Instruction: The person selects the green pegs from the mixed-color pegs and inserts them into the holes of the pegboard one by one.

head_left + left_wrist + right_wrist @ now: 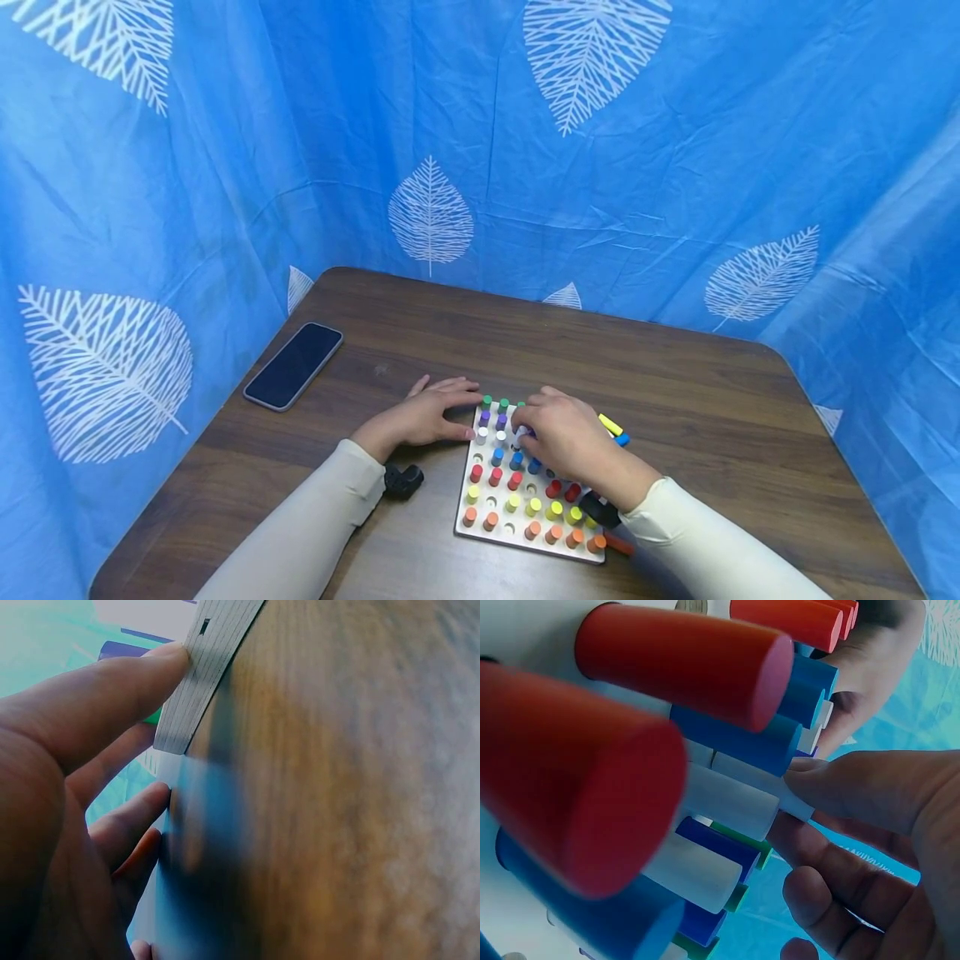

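Observation:
A pale pegboard (510,540) carries rows of coloured pegs: green, purple, white, blue, red, yellow and orange, with a few bare holes. My right hand (562,429) bends over its far part. In the right wrist view, the thumb and forefinger pinch a white peg (754,776) among the other white ones; whether its lower end sits in a hole is hidden. My left hand (427,412) rests at the far left corner. Its thumb touches the layered side edge of the board (202,682), and the other fingers stretch out loosely.
A phone (294,367) lies at the left side of the brown table (600,354). Beyond the right hand lie loose yellow (610,424) and blue pegs (622,439); an orange peg (618,544) lies by the near right corner. Blue leaf-patterned curtains (495,108) surround the table.

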Demonstrator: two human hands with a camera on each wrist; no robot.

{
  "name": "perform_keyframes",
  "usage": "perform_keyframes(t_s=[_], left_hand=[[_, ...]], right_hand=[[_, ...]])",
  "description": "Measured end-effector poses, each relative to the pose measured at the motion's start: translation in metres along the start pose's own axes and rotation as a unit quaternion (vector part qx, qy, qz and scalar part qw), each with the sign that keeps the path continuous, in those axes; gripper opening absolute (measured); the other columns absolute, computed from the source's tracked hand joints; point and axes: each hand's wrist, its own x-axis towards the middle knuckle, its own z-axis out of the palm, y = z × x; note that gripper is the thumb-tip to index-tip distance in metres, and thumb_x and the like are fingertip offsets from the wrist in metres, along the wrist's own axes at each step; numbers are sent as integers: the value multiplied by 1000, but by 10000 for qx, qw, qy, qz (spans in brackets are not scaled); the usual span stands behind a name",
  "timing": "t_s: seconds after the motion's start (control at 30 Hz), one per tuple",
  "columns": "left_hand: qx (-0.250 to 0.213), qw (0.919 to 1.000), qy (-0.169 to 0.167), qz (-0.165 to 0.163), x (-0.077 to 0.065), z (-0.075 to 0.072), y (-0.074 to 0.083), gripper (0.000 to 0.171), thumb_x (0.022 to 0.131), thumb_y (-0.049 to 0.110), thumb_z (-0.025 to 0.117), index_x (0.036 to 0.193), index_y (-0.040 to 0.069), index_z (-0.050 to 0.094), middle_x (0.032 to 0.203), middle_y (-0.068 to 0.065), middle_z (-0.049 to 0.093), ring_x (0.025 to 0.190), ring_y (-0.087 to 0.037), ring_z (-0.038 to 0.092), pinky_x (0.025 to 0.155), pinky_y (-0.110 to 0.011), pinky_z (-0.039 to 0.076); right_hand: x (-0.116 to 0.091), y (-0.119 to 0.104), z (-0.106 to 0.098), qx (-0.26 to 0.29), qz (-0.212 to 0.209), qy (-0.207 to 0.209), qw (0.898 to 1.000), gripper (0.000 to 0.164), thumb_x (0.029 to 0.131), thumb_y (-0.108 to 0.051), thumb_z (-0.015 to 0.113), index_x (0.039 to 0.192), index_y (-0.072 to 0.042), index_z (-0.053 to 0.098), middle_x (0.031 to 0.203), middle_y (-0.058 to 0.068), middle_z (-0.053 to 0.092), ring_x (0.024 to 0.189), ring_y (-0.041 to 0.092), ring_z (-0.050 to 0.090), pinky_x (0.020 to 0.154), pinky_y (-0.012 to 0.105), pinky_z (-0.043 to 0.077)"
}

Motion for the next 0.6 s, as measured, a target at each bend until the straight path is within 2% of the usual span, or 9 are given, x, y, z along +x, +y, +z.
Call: perform_keyframes(t_s=[0.17,0.6], left_hand=[[-40,10000,21,2,0,-1,1,63,97,47,74,155,30,55,170,4,40,165,-25,23,132,-64,-3],[-54,10000,37,23,-2,-1,1,63,97,47,74,155,29,55,170,4,41,164,-25,23,133,-64,-3]], right_hand=[[1,0,1,-134,-30,44,9999,16,91,-35,84,106,-30,81,100,-11,77,85,6,53,71,24,51],[1,2,2,-229,-439,60,9988,17,92,-32,83,108,-27,81,103,-10,78,90,8,58,76,27,57]])
